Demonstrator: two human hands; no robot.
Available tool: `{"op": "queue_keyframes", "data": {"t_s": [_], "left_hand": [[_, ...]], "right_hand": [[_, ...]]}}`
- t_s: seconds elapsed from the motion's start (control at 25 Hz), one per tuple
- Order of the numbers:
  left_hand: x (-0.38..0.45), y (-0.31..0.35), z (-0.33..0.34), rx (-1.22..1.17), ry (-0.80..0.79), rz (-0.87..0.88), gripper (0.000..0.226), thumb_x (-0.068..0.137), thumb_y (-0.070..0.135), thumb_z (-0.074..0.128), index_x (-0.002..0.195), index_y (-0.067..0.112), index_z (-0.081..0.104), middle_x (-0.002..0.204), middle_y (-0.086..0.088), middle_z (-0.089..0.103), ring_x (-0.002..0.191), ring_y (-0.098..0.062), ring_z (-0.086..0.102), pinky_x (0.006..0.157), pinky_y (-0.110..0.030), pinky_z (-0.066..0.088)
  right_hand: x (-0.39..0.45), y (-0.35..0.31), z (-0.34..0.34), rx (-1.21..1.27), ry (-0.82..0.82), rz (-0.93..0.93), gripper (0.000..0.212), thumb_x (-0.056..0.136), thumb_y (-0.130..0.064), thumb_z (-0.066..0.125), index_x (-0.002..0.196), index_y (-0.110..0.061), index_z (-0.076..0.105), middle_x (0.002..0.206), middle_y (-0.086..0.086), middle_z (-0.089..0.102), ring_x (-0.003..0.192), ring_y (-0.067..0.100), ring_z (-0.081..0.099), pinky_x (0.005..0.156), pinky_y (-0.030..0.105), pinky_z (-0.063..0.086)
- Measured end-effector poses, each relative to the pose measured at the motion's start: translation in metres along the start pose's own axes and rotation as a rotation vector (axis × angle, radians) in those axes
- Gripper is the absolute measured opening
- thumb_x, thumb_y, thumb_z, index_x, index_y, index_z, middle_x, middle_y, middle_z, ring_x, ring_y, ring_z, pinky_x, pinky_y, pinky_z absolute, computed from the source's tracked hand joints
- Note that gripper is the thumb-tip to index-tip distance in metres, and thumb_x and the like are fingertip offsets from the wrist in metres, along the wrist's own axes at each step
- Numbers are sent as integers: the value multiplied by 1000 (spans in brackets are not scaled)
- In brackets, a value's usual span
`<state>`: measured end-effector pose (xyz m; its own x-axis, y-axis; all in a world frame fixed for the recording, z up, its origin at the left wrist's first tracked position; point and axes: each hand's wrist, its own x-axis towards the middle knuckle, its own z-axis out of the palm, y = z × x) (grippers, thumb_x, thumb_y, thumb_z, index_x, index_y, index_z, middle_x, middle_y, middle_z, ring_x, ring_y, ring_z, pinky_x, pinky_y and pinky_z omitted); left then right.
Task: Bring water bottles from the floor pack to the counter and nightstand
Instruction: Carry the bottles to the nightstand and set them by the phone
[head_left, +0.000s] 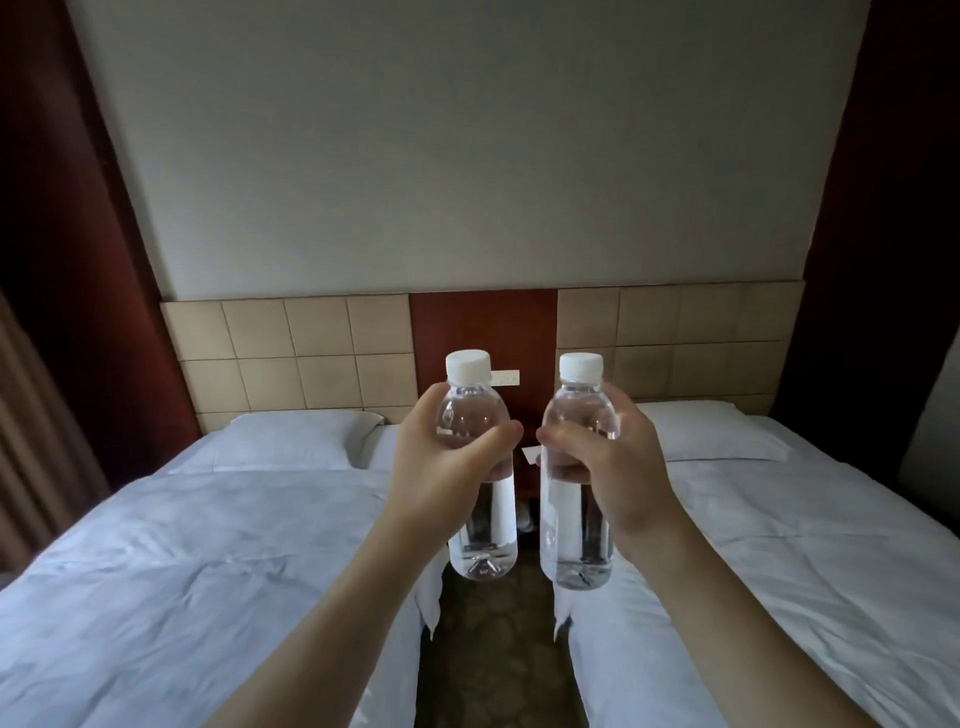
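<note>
Two clear plastic water bottles with white screw caps are held upright in front of the camera, one in each hand. The left bottle (480, 467) is gripped about its upper half by the left hand (441, 467), the fingers (496, 441) wrapped round its front; the right bottle (577, 473) is gripped in the same manner by the right hand (608, 467). Both hands are clenched on their bottles. The bottles stand just beside each other, apart, with their long axes vertical, caps up and bases hanging free in the air.

The bottles are raised over the carpeted aisle (488, 649) that runs between two beds made up with white sheets, the left bed (208, 571) and the right bed (779, 597). At the far end of the aisle, below the red-brown wooden headboard panel (483, 327), a dark nightstand (527, 470) is mostly hidden behind the bottles and hands; only a narrow slice of it, with a white card, is seen in the gap between them. No counter and no floor pack are in view.

The step in hand is judged to be the carry toward the nightstand, which lies straight ahead and below the bottles. Neither hand is clearly nearer to it. The bottles would have to be carried forward along the aisle and lowered base first, kept upright.
</note>
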<state>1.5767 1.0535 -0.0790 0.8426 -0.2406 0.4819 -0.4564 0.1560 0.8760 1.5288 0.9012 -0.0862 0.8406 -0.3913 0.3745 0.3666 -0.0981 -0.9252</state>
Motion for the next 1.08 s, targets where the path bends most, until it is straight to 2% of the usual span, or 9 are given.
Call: {"op": "queue_keyframes", "data": {"t_s": [0.12, 0.24, 0.32, 0.44, 0.52, 0.68, 0.84, 1.08], "left_hand": [[56, -37, -2, -12, -18, -7, 25, 73, 6, 74, 93, -2, 60, 70, -1, 64, 63, -18, 65, 58, -27, 56], [121, -81, -14, -38, -20, -14, 28, 72, 7, 73, 93, -3, 58, 69, -5, 62, 62, -19, 62, 57, -28, 53], [169, -111, -28, -40, -5, -12, 26, 73, 7, 74, 92, -1, 58, 70, -4, 62, 63, -18, 62, 58, -29, 52], [247, -151, -47, -85, 1, -31, 19, 78, 0, 73, 90, 4, 59, 67, 2, 60, 60, -12, 59, 57, -26, 50], [294, -169, -56, -102, -15, -51, 19, 79, -2, 71, 91, 5, 59, 67, 1, 59, 60, -14, 59, 56, -26, 50], [380, -208, -65, -109, -34, -64, 22, 78, -1, 71, 96, 4, 60, 75, -8, 61, 67, -24, 61, 60, -33, 55], [453, -259, -62, -90, -49, -79, 25, 76, 2, 72, 98, 4, 59, 74, -8, 61, 64, -22, 61, 60, -34, 54], [566, -352, -37, -27, -9, -106, 21, 78, -1, 72, 93, 6, 60, 71, -6, 61, 63, -20, 62, 56, -27, 52]], "right_hand": [[62, 32, 12, 8, -17, 17, 36, 80, -21, 76, 114, -18, 62, 101, 9, 69, 93, 23, 70, 67, 27, 60], [131, 71, 33, -24, -33, 38, 49, 70, -32, 73, 116, -18, 61, 104, 11, 68, 96, 28, 69, 75, 37, 61], [179, 95, 50, -31, -41, 24, 45, 70, -30, 73, 112, -18, 62, 100, 12, 67, 94, 32, 69, 76, 41, 61], [255, 123, 78, -3, -28, 17, 32, 75, -20, 75, 105, -17, 63, 94, 14, 67, 91, 37, 69, 72, 40, 59], [300, 137, 92, 4, -14, 20, 25, 80, -12, 74, 103, -17, 64, 93, 17, 67, 88, 38, 70, 71, 38, 59], [383, 159, 113, 18, 18, 22, 20, 81, -5, 72, 98, -13, 64, 86, 19, 65, 76, 30, 67, 64, 35, 58], [460, 200, 123, 44, 8, 28, 19, 81, -2, 70, 97, -11, 63, 80, 13, 64, 70, 23, 65, 58, 29, 57], [593, 287, 119, 93, -23, 56, 19, 79, -1, 73, 90, -14, 64, 78, 9, 65, 73, 26, 66, 67, 42, 57]]}}
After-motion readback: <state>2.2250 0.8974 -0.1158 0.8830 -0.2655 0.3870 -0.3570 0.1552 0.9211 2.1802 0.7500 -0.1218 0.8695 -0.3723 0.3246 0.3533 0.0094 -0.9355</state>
